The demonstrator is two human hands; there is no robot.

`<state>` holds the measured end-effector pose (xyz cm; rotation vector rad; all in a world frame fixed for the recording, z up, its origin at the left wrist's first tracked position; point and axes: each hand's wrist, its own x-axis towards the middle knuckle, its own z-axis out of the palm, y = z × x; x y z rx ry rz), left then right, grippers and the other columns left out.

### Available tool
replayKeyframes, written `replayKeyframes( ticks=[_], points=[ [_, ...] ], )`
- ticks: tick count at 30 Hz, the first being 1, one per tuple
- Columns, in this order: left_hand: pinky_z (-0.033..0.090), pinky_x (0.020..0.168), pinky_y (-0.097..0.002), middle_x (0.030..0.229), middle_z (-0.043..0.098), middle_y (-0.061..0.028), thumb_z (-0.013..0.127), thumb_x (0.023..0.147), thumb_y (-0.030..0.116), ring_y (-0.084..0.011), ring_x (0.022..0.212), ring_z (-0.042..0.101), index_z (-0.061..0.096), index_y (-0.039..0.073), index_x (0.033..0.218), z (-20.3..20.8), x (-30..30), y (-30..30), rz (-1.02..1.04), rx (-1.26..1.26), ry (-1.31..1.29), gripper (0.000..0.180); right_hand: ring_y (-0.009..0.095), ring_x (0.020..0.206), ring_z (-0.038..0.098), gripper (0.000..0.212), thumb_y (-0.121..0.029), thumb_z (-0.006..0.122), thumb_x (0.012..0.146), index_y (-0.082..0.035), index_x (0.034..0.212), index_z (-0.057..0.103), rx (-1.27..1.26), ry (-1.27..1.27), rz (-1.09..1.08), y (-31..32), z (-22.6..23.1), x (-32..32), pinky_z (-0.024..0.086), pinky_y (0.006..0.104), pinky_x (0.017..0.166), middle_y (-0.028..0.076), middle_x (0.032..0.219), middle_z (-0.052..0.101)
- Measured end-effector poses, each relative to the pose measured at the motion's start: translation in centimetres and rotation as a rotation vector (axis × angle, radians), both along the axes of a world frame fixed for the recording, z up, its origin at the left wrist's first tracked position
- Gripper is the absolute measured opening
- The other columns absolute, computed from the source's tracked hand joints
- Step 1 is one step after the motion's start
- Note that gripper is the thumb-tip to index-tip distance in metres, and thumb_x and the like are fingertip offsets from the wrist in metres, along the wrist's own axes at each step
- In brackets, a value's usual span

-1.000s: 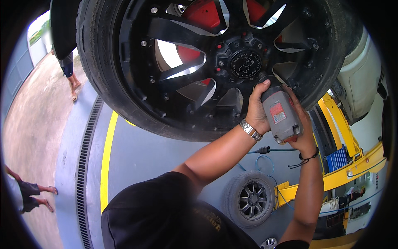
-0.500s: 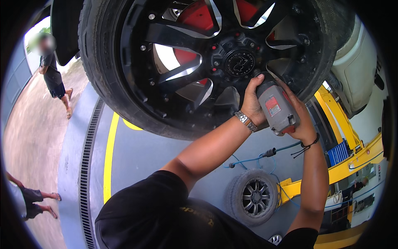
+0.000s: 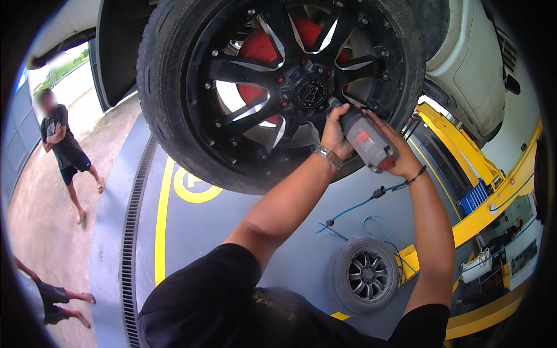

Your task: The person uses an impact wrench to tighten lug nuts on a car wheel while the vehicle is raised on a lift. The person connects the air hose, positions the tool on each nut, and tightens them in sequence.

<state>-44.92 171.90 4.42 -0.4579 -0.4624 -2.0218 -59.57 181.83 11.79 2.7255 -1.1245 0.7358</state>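
Tool (image 3: 369, 141) partly behind left hand (image 3: 336, 134), contact with wheel (image 3: 311, 93) unclear.

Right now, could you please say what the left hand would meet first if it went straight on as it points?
Probably the black wheel, near its centre, ahead of the left hand on the grey power tool; depth is unclear.
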Motion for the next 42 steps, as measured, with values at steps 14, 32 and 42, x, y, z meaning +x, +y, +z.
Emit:
replayKeyframes(
  ticks=[14,32,42],
  points=[
    [0.054,0.092,-0.0448,0.114,0.065,-0.0117,0.067,0.087,0.027,-0.0269,0.104,0.064,0.059,0.008,0.108,0.8,11.8,5.2,0.219,-0.057,-0.168,0.029,0.04,0.13,0.049,0.113,-0.018,0.086,0.062,-0.024,0.156,0.023,-0.027,-0.249,0.049,2.7,-4.0,9.1,0.046,0.0439,0.104,0.016,0.15,0.042],
    [0.039,0.107,-0.0484,0.141,0.047,-0.0175,0.039,0.098,0.058,-0.0324,0.128,0.048,0.044,0.006,0.138,2.7,13.8,2.9,0.465,-0.014,-0.466,0.066,0.035,0.101,0.067,0.076,-0.023,0.074,0.072,-0.011,0.142,0.046,-0.226,0.264,-0.112,-0.3,3.5,12.4,0.056,0.0442,0.085,0.015,0.117,0.062],
    [0.048,0.098,-0.0448,0.117,0.065,-0.0156,0.057,0.088,0.049,-0.0314,0.109,0.061,0.06,0.005,0.118,0.7,12.9,0.0,0.243,-0.118,0.046,0.054,0.033,0.1,0.067,0.093,-0.02,0.082,0.065,-0.015,0.147,0.039,-0.181,0.501,-0.168,-0.9,6.1,13.6,0.055,0.044,0.083,0.011,0.119,0.061]
  ],
)
